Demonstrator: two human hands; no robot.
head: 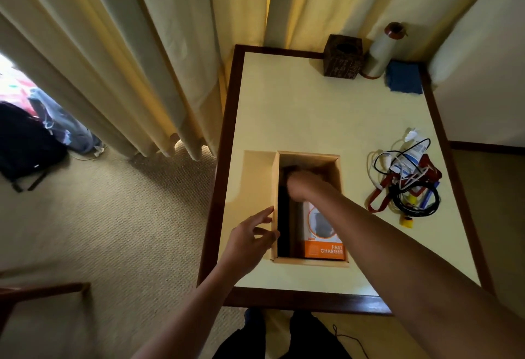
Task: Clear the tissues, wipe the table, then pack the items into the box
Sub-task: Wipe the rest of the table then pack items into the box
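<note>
The table (284, 120) has a dark wood rim around a pale top. Near its front edge, toward the left side, stands the open box (275, 188), a strip of bare top between it and the front rim. The left hand (250, 241) is spread wide, fingers (265, 214) touching the box's left wall from outside. The right hand (302, 187) reaches down inside the box over a dark item (283, 222); it is blurred, so I cannot tell whether it grips anything. A charger carton (324, 241) lies along the box's right wall. Right of the box, well apart and near the right edge, sits a tangle of cables (409, 179) with small items. The middle of the top is bare. At the far edge stand a tissue holder (342, 56) and a roll (379, 52), touching, with a blue cloth (403, 77) in the far right corner. Curtains (127, 60) hang left of the table over carpet (99, 231).
</note>
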